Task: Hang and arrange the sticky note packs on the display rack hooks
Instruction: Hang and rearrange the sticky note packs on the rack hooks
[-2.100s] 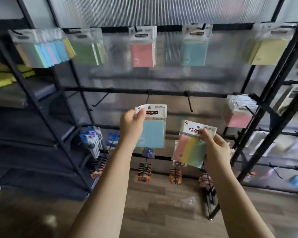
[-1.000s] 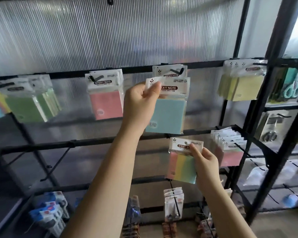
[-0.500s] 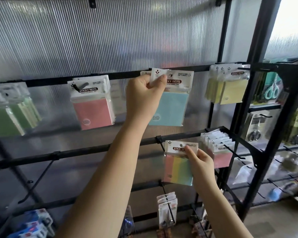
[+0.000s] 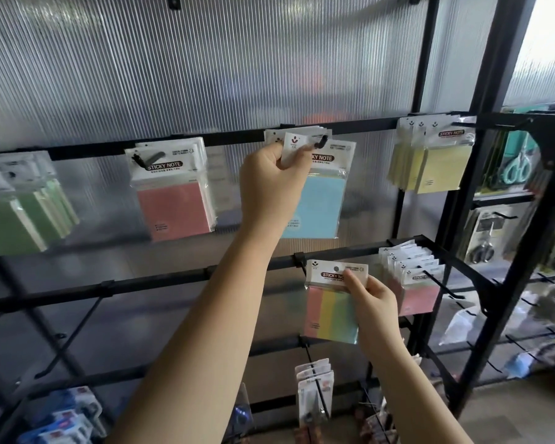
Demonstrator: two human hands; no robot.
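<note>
My left hand (image 4: 271,177) pinches the white header of a blue sticky note pack (image 4: 321,203) and holds it up against a black hook (image 4: 321,141) on the top rail. The hook's tip shows at the header's hole, and other blue packs hang behind. My right hand (image 4: 374,299) grips a multicolour striped sticky note pack (image 4: 329,310) by its header. It holds that pack just below the second rail (image 4: 161,282).
Pink packs (image 4: 173,200), green packs (image 4: 23,216) and yellow packs (image 4: 430,165) hang on the top rail. A row of pink packs (image 4: 420,293) fills a hook right of my right hand. Scissors (image 4: 519,161) hang on the side rack. Bare hooks stick out lower left.
My left hand raised the blue pack from waist height to the top rail hook. My right hand brought the striped pack up under the second rail. The view turned upward and closer.
</note>
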